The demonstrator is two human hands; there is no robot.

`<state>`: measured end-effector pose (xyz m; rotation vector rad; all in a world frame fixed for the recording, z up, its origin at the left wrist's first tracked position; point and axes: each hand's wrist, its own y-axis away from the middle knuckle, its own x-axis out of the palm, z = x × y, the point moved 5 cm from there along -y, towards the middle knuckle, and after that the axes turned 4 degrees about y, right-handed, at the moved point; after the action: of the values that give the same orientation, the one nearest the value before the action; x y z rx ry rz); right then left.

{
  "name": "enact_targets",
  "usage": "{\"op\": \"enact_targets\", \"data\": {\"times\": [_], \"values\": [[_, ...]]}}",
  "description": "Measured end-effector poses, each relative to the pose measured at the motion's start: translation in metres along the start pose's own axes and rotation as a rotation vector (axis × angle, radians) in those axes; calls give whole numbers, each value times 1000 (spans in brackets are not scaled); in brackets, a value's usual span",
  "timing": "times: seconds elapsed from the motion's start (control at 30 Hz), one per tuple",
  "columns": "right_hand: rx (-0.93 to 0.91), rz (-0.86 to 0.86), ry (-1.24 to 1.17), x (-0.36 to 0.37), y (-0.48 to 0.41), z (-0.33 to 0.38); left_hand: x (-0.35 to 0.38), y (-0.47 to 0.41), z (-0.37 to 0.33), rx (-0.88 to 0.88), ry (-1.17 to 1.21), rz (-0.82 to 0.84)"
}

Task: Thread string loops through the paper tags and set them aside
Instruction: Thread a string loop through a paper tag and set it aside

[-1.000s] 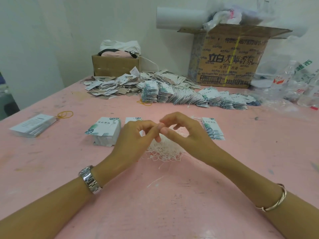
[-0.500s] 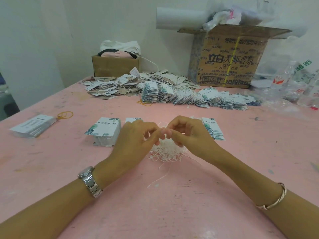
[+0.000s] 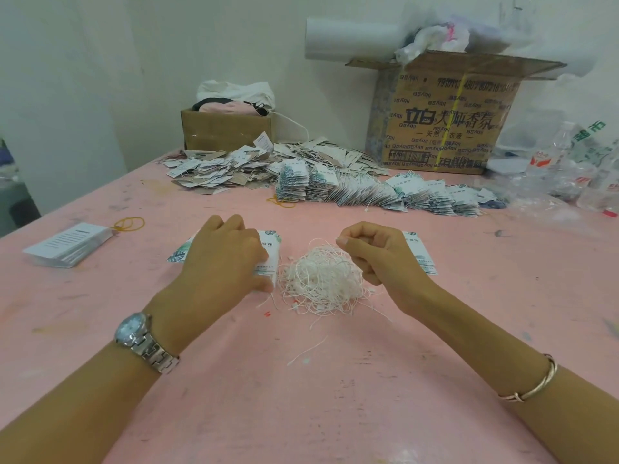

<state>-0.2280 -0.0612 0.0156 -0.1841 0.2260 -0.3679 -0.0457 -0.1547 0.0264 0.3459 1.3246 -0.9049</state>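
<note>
Both hands have parted from above the tangled pile of white string loops [image 3: 318, 279]. Now the left hand [image 3: 224, 259] curls over the stack of leaf-printed paper tags [image 3: 272, 244] just beside the pile and grips it, likely to lift one. The right hand [image 3: 378, 254] pinches a thin white strand [image 3: 326, 245] drawn up from the tangle, ready for threading. Rows of strung tags [image 3: 368, 192] lie far back on the pink bench [image 3: 301, 396], before a brown cardboard box [image 3: 445, 128]; I judge the way between clear
</note>
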Motion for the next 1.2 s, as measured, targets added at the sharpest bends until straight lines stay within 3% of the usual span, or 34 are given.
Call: {"op": "enact_targets", "data": {"times": [0.47, 0.53, 0.7, 0.77, 0.93, 1.03, 1.1, 1.2], "values": [[10, 25, 12, 1, -1, -2, -17, 3, 1, -76, 45, -85], [16, 29, 7, 2, -1, -4, -26, 6, -3, -60, 25, -240], [38, 41, -91, 4, -2, -8, -55, 27, -27, 175, 9, -889], [40, 59, -133, 6, -2, -7, -54, 33, -42, 289, -9, -1001], [0, 37, -181, 7, 1, -5, -36, 34, -66, 432, -78, -985], [-108, -48, -62, 5, 2, -1, -33, 32, -69, 498, 27, -959], [-132, -88, -17, 4, 2, 1, -35, 26, -57, 441, 85, -919], [-102, -117, -3, 1, 1, -1, -41, 11, -21, 198, -71, -850]]}}
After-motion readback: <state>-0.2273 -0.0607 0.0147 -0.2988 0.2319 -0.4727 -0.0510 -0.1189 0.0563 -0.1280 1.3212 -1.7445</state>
